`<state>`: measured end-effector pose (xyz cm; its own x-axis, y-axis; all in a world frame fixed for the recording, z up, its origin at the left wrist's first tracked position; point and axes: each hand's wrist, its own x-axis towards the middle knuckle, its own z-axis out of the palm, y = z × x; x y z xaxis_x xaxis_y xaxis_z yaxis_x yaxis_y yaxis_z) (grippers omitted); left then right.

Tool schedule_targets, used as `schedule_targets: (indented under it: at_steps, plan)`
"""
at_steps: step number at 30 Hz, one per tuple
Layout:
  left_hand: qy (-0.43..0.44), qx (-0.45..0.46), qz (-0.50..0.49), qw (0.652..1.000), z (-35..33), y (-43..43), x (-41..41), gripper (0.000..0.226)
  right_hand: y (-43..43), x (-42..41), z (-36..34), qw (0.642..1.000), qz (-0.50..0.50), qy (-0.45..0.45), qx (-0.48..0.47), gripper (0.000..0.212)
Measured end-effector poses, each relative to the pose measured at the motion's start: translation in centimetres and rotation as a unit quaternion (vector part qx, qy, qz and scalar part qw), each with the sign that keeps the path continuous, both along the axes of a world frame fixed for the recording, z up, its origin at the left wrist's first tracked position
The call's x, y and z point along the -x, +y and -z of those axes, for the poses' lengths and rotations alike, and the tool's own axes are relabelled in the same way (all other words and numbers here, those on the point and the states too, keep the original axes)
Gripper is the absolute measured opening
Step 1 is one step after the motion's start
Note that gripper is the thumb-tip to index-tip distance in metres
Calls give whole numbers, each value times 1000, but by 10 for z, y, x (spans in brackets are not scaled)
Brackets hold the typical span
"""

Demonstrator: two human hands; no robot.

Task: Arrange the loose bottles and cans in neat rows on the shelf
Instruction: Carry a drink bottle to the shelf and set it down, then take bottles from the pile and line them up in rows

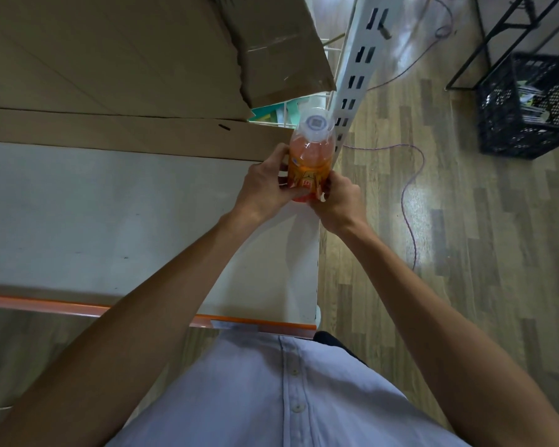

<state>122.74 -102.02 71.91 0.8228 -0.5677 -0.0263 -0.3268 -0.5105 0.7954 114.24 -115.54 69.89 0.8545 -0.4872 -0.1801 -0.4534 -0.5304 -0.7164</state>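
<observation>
The orange bottle (310, 156) was upright at the far right corner of the white shelf (110, 221), with the fingers of the left hand (265, 188) and right hand (339, 201) curled round its lower body. A cardboard box (142, 59) sat behind it. A black crate (526, 104) and a purple cable (410, 201) lay on the plank floor (465, 269).

This is a shop or its stockroom: a white metal display shelf (78, 204) with an orange price strip (46, 304) on its front edge stands by a slotted upright (355, 75) (retail gondola fittings), cardboard boxes (281, 53) lie behind it, and a black plastic crate (526, 108) sits on the wood-look floor (465, 237).
</observation>
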Motion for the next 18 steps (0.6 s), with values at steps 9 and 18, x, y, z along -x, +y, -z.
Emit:
schedule_targets:
  at_steps: [9, 18]
  plan:
    - [11, -1, -15, 1000, -1, -1, 4, 65, -2, 2, 0, 1000, -1, 3, 2, 27]
    - [23, -55, -4, 998, -12, 38, 50, 91, 0, 39, -4, 996, -2, 23, -81, 69]
